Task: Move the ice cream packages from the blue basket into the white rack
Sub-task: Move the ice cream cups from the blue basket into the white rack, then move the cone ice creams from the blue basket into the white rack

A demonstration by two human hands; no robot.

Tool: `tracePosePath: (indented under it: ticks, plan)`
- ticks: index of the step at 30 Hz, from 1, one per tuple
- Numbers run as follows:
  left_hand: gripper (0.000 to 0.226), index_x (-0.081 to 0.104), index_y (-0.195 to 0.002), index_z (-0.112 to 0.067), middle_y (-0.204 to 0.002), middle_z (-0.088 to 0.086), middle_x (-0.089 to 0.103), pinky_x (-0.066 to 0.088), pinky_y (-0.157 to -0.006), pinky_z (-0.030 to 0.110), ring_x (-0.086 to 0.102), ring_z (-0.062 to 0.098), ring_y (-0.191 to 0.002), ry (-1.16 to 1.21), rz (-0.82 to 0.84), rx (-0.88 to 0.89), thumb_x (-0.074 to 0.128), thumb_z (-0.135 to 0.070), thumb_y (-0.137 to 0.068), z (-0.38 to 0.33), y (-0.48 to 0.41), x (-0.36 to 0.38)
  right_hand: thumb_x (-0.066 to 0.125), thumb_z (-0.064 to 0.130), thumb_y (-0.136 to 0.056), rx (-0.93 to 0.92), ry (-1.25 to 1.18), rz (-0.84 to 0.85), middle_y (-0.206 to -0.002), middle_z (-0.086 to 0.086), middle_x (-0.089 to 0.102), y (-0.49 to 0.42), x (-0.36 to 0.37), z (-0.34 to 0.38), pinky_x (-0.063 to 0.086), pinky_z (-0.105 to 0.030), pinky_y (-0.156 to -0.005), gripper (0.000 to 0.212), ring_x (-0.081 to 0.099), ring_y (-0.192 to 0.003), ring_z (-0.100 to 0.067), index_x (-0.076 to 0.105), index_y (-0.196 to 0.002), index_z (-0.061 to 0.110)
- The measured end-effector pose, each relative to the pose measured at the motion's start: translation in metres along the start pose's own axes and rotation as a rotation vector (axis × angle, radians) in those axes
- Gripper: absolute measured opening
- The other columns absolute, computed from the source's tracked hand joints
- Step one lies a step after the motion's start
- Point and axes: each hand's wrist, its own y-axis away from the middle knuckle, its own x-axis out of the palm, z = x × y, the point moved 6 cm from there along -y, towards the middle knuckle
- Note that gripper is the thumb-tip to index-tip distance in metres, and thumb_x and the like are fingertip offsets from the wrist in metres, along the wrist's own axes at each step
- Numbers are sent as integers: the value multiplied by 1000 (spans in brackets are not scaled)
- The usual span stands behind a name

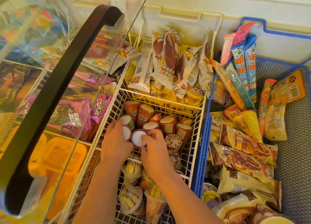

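**Both hands working among the cones in the white rack**

The white rack (pixel 196 116) is serving as the landmark here: a wire basket sitting in an open freezer chest. Inside its middle compartment, both hands are reaching down among upright ice cream cones (pixel 165 125) with white round lids. The left hand (pixel 116 139) is curling around a white-lidded cone (pixel 126 132) at the rack's left wall, fingers closed against it. The right hand (pixel 154 148) is pinching the rim of a round-lidded cone (pixel 138 138) in the middle, thumb on the near edge and fingers over the far edge. The two hands are lying close together, nearly touching, with that cone between them.

In the rack's far compartment, white and brown bar wrappers (pixel 171 60) are piling up loosely on yellow packs. In its near compartment, below the forearms, clear-domed cups (pixel 131 200) are lying crowded.

Just right of the rack, the blue basket (pixel 204 139) is pressing against its wire side. Yellow and brown ice cream packages (pixel 242 154) are filling the basket's left half, with long blue tube packs (pixel 244 68) leaning at its far corner and orange packs (pixel 276 116) further right on the mesh floor.

Left of the rack, a glass sliding lid (pixel 101 63) with a dark handle (pixel 55 92) is covering pink wrappers (pixel 75 116) and orange tubs (pixel 57 158).
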Motion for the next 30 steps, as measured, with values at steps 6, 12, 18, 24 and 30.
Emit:
tracePosePath:
  ticks: [6, 12, 18, 24, 30]
  plan:
    - [60, 60, -128, -12, -133, 10, 57, 48, -88, 41, 56, 31, -118, 15, -186, -28, 77, -6, -71, 6, 15, -15, 53, 10, -88, 135, -132, -24, -104, -4, 50, 1, -3, -6, 36, -22, -75, 11, 51, -94, -21, 63, -93, 11]
    - [34, 76, -103, -16, -100, 16, 75, 54, -73, 43, 66, 38, -93, -82, -175, -65, 62, 2, -78, 1, 28, -13, 50, -3, -84, 38, 13, 92, -102, -11, 65, -3, -3, 0, 44, -33, -86, 26, 55, -97, -23, 74, -92, 4]
    - [39, 71, -115, -17, -106, 16, 73, 55, -73, 42, 65, 38, -98, -65, -143, -51, 61, -2, -81, -7, 35, -12, 48, -3, -88, 16, -63, 51, -117, -15, 67, 4, -17, 2, 44, -33, -98, 33, 57, -111, -28, 70, -112, 2]
    - [20, 72, -106, -21, -100, -2, 73, 51, -68, 28, 67, 18, -90, 177, -224, 87, 61, -17, -89, -56, 65, -2, 51, 2, -87, 72, -182, -228, -93, -1, 70, 24, -78, -2, 38, -10, -72, 26, 59, -83, -7, 75, -92, 13]
    - [18, 71, -103, -24, -89, -9, 72, 41, -59, 21, 64, 11, -77, 239, -115, 201, 57, -22, -91, -128, 83, 29, 52, 5, -88, 139, -106, -299, -92, 2, 71, 39, -148, -39, 37, -5, -73, 26, 59, -83, -7, 74, -92, 17]
